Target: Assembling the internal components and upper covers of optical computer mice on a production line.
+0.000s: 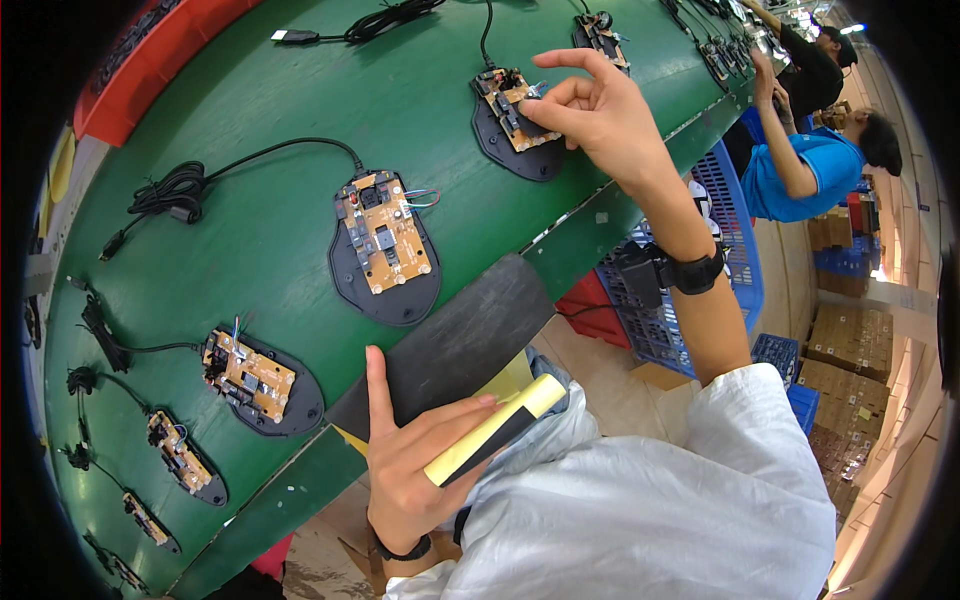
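Note:
My left hand [405, 475] grips a folded yellow backing strip [495, 430] with a black patch on it; the index finger points up. My right hand [595, 110] reaches over an opened computer mouse [515, 125] at the upper middle. There, thumb and a bent finger pinch a small black pad [530, 125] against the brown circuit board, while the index finger stands off, curved. The fingers partly cover that board. Between my hands lies another mouse base [385, 245] with its board facing up and its cable attached.
More mouse bases with boards [255, 380] line the green table [270, 230] to the left, cables coiled beyond them. A dark sheet [450, 340] hangs over the near edge. A red bin [150, 75] stands at the far left, a blue crate [735, 260] at right. Two people work farther along.

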